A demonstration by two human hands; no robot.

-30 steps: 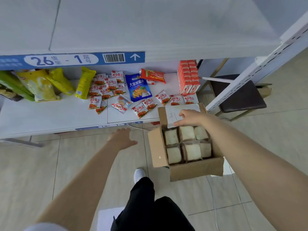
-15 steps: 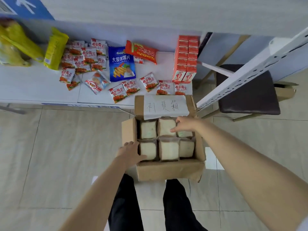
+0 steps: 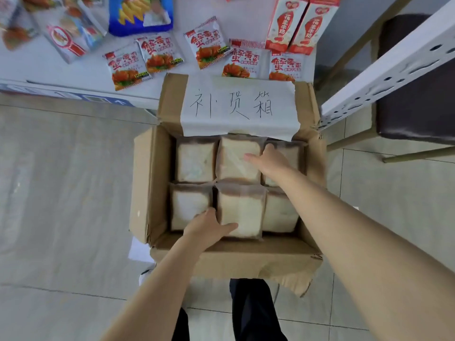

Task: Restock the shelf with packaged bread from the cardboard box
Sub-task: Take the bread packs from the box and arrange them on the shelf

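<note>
Trouser legs stand just behind the cardboard box, which sits on the floor against the shelf front, probably to keep each carry short. Six bread packs fill it on edge in two rows of three, none yet on the shelf.

The left hand grips the near middle bread pack, thumb across its face and fingers pushed into the gap beside it, the only way in when packs are wedged this tight. The right hand lies on the far middle bread pack, thumb on top and fingers at its right edge; whether it has closed I cannot tell.

Beyond, a handwritten paper label covers the far flap. Behind that, the shelf holds snack packets and red cartons.
</note>
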